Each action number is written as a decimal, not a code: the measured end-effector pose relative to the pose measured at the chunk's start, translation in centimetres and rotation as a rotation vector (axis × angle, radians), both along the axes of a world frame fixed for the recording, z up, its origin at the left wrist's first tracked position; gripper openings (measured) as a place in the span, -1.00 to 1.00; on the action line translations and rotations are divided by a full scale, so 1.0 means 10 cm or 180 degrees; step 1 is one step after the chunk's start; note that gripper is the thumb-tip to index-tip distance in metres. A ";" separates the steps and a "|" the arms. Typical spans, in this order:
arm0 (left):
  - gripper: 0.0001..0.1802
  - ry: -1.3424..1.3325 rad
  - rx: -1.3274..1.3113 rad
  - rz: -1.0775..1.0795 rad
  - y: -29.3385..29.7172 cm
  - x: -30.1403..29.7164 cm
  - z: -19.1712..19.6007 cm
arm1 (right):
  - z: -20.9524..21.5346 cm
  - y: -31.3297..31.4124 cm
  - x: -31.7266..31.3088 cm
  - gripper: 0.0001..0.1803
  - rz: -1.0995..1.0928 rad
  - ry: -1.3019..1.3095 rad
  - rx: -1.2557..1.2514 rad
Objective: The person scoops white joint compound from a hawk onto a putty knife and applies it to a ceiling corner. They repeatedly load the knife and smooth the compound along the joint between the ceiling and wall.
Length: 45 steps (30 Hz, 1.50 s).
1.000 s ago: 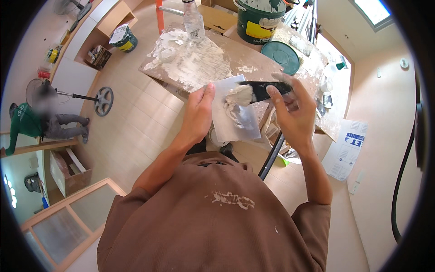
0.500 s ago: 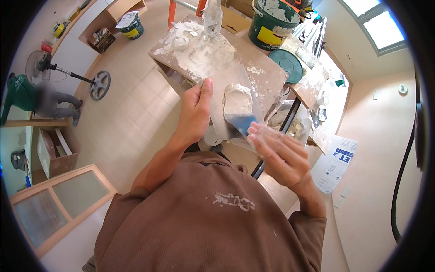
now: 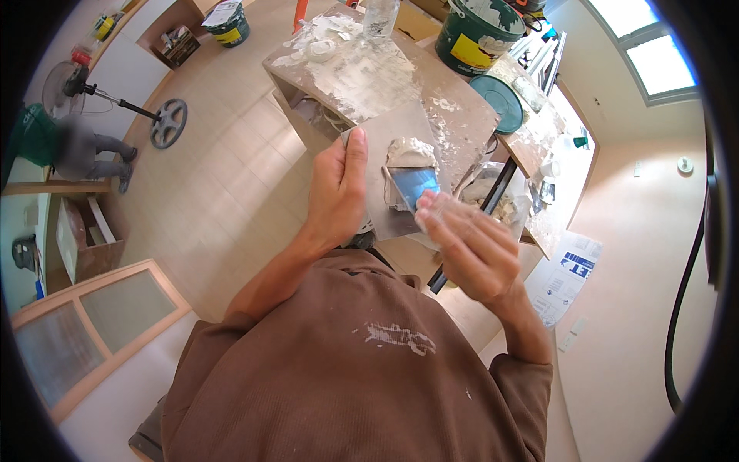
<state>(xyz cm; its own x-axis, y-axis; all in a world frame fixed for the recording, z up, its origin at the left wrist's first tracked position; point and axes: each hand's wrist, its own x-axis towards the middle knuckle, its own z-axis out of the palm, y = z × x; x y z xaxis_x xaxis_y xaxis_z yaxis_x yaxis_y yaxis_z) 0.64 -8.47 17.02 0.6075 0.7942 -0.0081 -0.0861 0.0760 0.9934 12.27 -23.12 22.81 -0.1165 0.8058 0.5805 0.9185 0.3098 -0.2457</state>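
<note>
Left hand [image 3: 336,192] clenched on the near edge of the board [image 3: 392,173], thumb [image 3: 356,158] flat on top, other fingers hidden under it; board held up, tilted, between chest and table [image 3: 369,77]. Right hand [image 3: 469,246] closed round the handle of the knife [image 3: 413,187], grip motion-blurred, so exact finger placement not clear; blue blade lies flat on the board, its tip touching the white lump of filler [image 3: 410,152] at the board's far end; filler sits on the board, above the blade.

Step in hand, by my reading: working the filler on the board, blade gathering or scooping under the lump. Next move calls for a shallow blade angle, a push up under the lump, left hand holding the board steady and level enough that the lump does not slide off.

Outward: table beyond the board smeared with dried white filler; clear bottle [image 3: 379,17] at its far edge; green bucket [image 3: 479,35] with yellow label and a teal lid [image 3: 502,104] to the right; clear bag [image 3: 500,196] of white lumps just right of the board. Floor tiled; fan [image 3: 123,108] on a stand off left; small green pot [image 3: 229,23] far left; paper sheet [image 3: 566,281] on the floor at right. Brown shirt [image 3: 346,377] has a white smear.
</note>
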 end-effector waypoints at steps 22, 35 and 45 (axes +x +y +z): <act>-0.55 -0.0089 -0.0166 0.0257 0.17 -0.43 -0.16 | 0.12 0.27 -0.42 -0.80 0.0283 -0.0111 -0.0190; -0.59 -0.0254 0.0063 0.0106 1.19 -0.78 -0.02 | 0.30 1.30 -0.87 -0.78 -0.0075 -0.0266 -0.0028; -0.59 -0.0359 0.0013 -0.0073 1.95 -1.03 -0.06 | 0.24 2.02 -1.30 -0.81 -0.0369 -0.0361 0.0128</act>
<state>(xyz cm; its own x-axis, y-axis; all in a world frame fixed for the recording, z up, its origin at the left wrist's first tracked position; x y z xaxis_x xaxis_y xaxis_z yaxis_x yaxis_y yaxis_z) -9.67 11.05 16.45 0.6225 0.7799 0.0644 -0.1956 0.0753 0.9778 -0.69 -2.96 25.26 -0.0907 0.7942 0.6009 0.9698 0.2077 -0.1281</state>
